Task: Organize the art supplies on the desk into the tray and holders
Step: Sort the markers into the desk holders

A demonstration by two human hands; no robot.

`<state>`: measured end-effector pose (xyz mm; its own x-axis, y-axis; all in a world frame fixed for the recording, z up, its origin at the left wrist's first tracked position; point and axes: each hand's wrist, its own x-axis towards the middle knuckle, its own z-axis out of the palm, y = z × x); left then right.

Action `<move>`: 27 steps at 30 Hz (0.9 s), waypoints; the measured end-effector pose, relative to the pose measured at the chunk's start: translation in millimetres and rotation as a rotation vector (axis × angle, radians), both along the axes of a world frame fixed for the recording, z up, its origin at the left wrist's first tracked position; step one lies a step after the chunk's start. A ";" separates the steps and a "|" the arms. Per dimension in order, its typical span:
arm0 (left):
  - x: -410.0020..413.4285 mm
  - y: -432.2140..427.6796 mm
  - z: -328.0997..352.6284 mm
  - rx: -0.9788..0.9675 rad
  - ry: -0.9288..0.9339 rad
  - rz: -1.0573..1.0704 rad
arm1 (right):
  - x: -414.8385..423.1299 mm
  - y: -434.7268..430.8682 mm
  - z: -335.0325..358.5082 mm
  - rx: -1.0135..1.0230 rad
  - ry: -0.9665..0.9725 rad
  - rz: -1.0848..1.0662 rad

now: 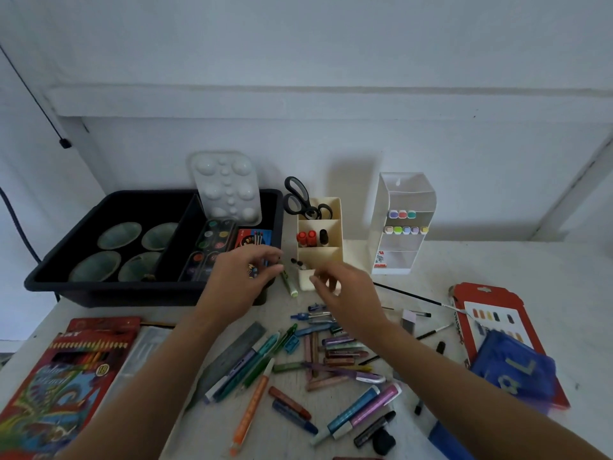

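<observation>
Two hands at cream holder (323, 255): left hand (242, 280) fingers curled, right hand (345, 290) blurred, I cannot tell either grip. Loose green marker (289, 283) lies beside front pocket; I'd stand it upright, cap up.

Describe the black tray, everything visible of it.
The black tray is a rectangular, plastic-looking bin with a rounded rim, back left on the desk. A divider splits it: four green bowls on the left; paint sets, a red box and a white palette leaning upright on the right. The left hand overlaps its front right corner; contact unclear.
</observation>
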<state>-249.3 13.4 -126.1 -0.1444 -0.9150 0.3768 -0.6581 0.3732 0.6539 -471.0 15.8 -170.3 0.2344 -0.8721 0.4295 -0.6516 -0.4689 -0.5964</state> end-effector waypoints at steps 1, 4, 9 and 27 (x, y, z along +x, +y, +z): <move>4.5 4.6 -1.5 -0.018 -0.003 0.016 | 1.6 6.3 -2.7 0.028 0.052 0.037; 20.3 15.8 -11.4 -0.044 -0.111 0.055 | 14.7 13.6 -14.0 0.086 0.282 0.149; 42.8 26.5 -24.7 0.042 -0.218 0.062 | 51.3 3.0 -16.8 0.076 0.608 0.153; 62.0 26.2 -33.1 -0.126 -0.137 -0.143 | 79.1 2.8 -23.5 0.113 0.508 -0.065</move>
<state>-187.3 39.6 -159.1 -0.3269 -0.8282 0.4552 -0.6719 0.5424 0.5044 -391.9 18.6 -193.8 0.3331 -0.9259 0.1782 -0.8973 -0.3693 -0.2418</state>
